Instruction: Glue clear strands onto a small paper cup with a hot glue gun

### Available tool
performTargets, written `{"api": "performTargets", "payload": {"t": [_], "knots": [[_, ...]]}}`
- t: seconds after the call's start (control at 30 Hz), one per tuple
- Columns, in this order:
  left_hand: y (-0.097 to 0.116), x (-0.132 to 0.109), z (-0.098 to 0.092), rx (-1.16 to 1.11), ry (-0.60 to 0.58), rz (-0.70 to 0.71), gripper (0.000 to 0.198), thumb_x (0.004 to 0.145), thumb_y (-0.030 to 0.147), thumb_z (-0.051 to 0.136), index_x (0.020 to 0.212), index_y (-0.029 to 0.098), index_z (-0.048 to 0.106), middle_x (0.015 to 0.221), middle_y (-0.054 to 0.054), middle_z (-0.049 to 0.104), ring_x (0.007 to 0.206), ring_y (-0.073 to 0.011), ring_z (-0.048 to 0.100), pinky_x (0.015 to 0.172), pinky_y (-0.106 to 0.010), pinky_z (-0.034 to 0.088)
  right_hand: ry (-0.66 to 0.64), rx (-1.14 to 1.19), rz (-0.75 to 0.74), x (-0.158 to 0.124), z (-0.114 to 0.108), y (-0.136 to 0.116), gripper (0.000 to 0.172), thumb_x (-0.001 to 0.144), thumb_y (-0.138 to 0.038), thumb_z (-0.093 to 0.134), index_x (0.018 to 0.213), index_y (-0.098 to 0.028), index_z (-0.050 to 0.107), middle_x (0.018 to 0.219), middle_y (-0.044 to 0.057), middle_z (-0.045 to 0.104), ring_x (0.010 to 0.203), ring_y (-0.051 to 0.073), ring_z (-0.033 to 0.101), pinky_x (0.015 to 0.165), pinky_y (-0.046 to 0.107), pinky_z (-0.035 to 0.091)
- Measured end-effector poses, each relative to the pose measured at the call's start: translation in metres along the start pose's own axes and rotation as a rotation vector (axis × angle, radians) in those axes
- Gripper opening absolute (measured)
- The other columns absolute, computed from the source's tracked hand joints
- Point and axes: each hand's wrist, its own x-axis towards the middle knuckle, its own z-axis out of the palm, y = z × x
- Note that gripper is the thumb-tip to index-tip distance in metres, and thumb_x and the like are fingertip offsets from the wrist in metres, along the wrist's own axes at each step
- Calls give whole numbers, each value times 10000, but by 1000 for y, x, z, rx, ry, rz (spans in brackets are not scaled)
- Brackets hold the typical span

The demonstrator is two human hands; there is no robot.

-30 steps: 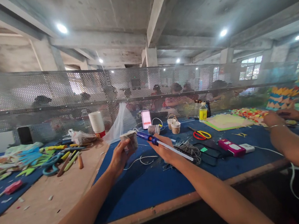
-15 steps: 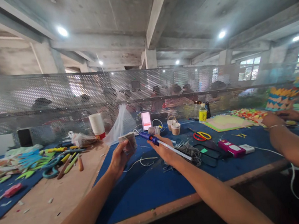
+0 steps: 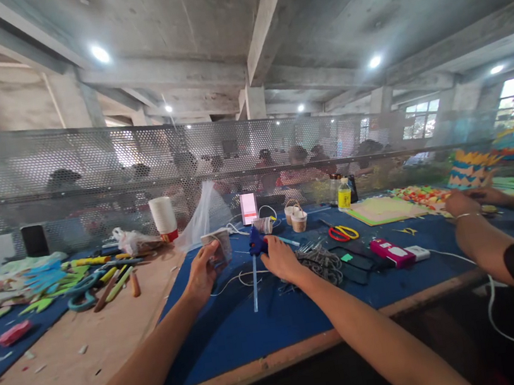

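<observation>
A cup [image 3: 223,247] is clasped by the left hand [image 3: 201,275], a glue gun [image 3: 257,242] by the right hand [image 3: 283,259]. The tabletop [image 3: 233,344] is backed by perforated panels [image 3: 150,150].

Landmark: cord heap [image 3: 327,264], on the mat [image 3: 240,341]. Just left of it: right hand [image 3: 280,258] with glue gun [image 3: 258,243], glue stick [image 3: 255,291] pointing nearward from the gun. Further left: left hand [image 3: 200,275] with small craft piece [image 3: 219,249]. Behind heap, to the left: spool [image 3: 263,225], upright phone [image 3: 249,208] behind that. Straight behind: two small buckets [image 3: 298,220], side by side. Behind-right: scissors [image 3: 345,232], then bottle [image 3: 344,194] farther back, paper stack [image 3: 386,209] right of both. Right: box [image 3: 391,252], charger [image 3: 417,253] against its right end. Far right: co-worker's arm [image 3: 479,244]. Far left: cup stack [image 3: 163,215], plastic bag [image 3: 134,240] beside it, second scissors [image 3: 82,293] nearer. Mesh partition [image 3: 232,148] behind everything on the tabletop.
</observation>
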Motion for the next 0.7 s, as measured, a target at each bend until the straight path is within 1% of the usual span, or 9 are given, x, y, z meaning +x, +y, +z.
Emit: {"api": "performTargets", "payload": {"t": [0.07, 0.17, 0.3, 0.4, 0.5, 0.57, 0.63, 0.7], "knots": [[0, -1, 1, 16, -7, 3, 387, 702, 428, 870, 948, 171, 715, 828, -26, 722, 776, -195, 701, 765, -345, 609, -37, -33, -3, -2, 5, 0, 472, 933, -203, 535, 1395, -110, 506, 1385, 201, 611, 1277, 333, 596, 1010, 451, 464], [-1, -2, 3, 35, -14, 6, 397, 694, 413, 886, 945, 164, 705, 830, -31, 719, 751, -188, 698, 739, -333, 604, -82, -75, -16, -5, 14, 0, 472, 935, -216, 542, 1396, -118, 512, 1387, 197, 606, 1277, 344, 587, 1014, 471, 451], [-4, -2, 4, 51, -21, 9, 431, 688, 400, 904, 983, 159, 703, 848, -37, 727, 749, -182, 702, 693, -301, 584, -111, -109, -35, -6, 24, 1, 462, 930, -255, 588, 1374, -138, 536, 1369, 191, 625, 1271, 340, 580, 1022, 473, 432], [-6, -3, 5, 61, -15, 10, 468, 666, 395, 922, 1004, 160, 701, 893, -49, 742, 753, -181, 705, 697, -305, 585, -118, -126, -49, -7, 27, 1, 452, 917, -268, 605, 1349, -139, 561, 1349, 186, 640, 1261, 340, 576, 1025, 475, 424], [-6, -4, 6, 66, -10, 7, 487, 654, 390, 931, 1016, 167, 693, 913, -51, 744, 756, -182, 707, 698, -308, 587, -114, -132, -55, -9, 25, -1, 415, 915, -264, 594, 1314, -150, 592, 1321, 180, 648, 1243, 340, 580, 1020, 479, 424], [-5, -5, 7, 73, -9, 11, 498, 648, 392, 935, 1018, 170, 687, 930, -52, 744, 773, -186, 710, 698, -308, 588, -85, -138, -50, -10, 21, -3, 383, 920, -251, 581, 1289, -154, 613, 1308, 182, 643, 1232, 345, 583, 1012, 486, 428], [-6, -5, 7, 91, 1, 15, 505, 643, 395, 938, 1016, 173, 680, 933, -47, 738, 774, -181, 704, 701, -311, 591, -3, -117, -58, -10, 14, -6, 337, 931, -223, 565, 1255, -158, 632, 1294, 176, 638, 1230, 339, 583, 1011, 481, 430], [-7, -4, 6, 114, 17, 7, 508, 642, 395, 941, 1017, 181, 674, 926, -36, 730, 768, -174, 698, 704, -312, 595, 92, -14, -109, -9, 8, -11, 283, 951, -196, 552, 1218, -166, 642, 1258, 148, 652, 1204, 301, 603, 1012, 446, 440]]}}
